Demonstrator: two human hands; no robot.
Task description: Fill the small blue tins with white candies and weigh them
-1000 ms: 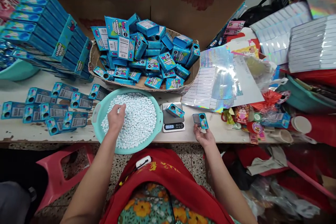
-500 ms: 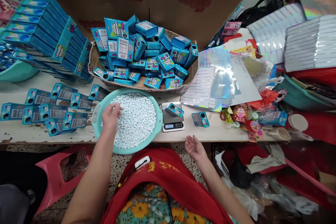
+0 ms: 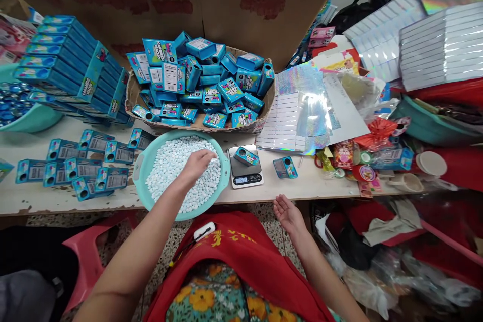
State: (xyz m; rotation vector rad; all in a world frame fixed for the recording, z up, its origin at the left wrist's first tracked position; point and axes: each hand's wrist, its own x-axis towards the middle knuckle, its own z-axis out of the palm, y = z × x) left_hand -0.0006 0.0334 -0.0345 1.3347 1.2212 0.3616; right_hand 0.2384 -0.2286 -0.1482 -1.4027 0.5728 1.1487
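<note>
My left hand [image 3: 198, 165] is over the right part of a turquoise basin [image 3: 138, 173] full of small pale candies [image 3: 175, 153]. Its fingertips are pinched together, and what they hold is hidden. A small blue candy box [image 3: 247, 156] lies on a digital scale [image 3: 247, 179] just right of the basin; the display is lit. Beside the scale, a second blue box [image 3: 285, 167] rests on the table. My right hand [image 3: 289, 215] is off the table's front edge, palm up, fingers loosely curled and apart, holding nothing.
Behind the basin stands a cardboard tray [image 3: 260, 123] heaped with blue boxes. Several more boxes [image 3: 83, 167] lie at left, below a tall stack [image 3: 71, 68]. Shiny sheets [image 3: 281, 121] and assorted wrappers [image 3: 343, 153] cover the right side. A pink stool [image 3: 85, 266] is at lower left.
My left hand has moved right across the basin, from its left part toward the scale, fingertips still pinched. The view has shifted slightly. My right hand stays low by the table edge.
</note>
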